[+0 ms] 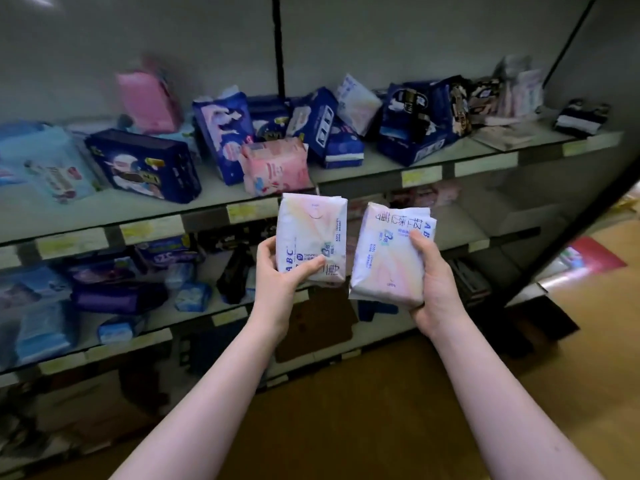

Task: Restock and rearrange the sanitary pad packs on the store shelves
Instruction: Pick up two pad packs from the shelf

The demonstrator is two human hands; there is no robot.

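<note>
Sanitary pad packs (322, 123) lie loosely across the shelving unit (173, 46) in front of us, which stands on a brown floor (381, 420). The top shelf (388, 164) carries most of them, in no fixed order:

- a light blue pack (48, 161) lies flat at far left;
- a dark blue pack (145, 164) lies tilted just beside it;
- an upright pink pack (149, 100) stands behind, near the back panel;
- a blue pack with pale print (225, 133) leans near the centre;
- a pink front pack (275, 166) rests at the shelf edge, touching that blue pack.

Further dark blue packs (415, 123) crowd the right half. The lower shelf (162, 315) holds blue and purple packs, which are too blurred to read.

We hold two white pastel packs in the air in front of the shelves, below the top shelf's edge, side by side and apart.

The left white pack (311, 233) is upright. Our left hand (280, 271) grips its lower end, thumb across the front and fingers behind.

The right white pack (391, 251) has its print upside down. Our right hand (436, 282) grips its right edge, thumb on the front and fingers curled beneath.

Yellow price labels (420, 175) line the shelf fronts.
</note>
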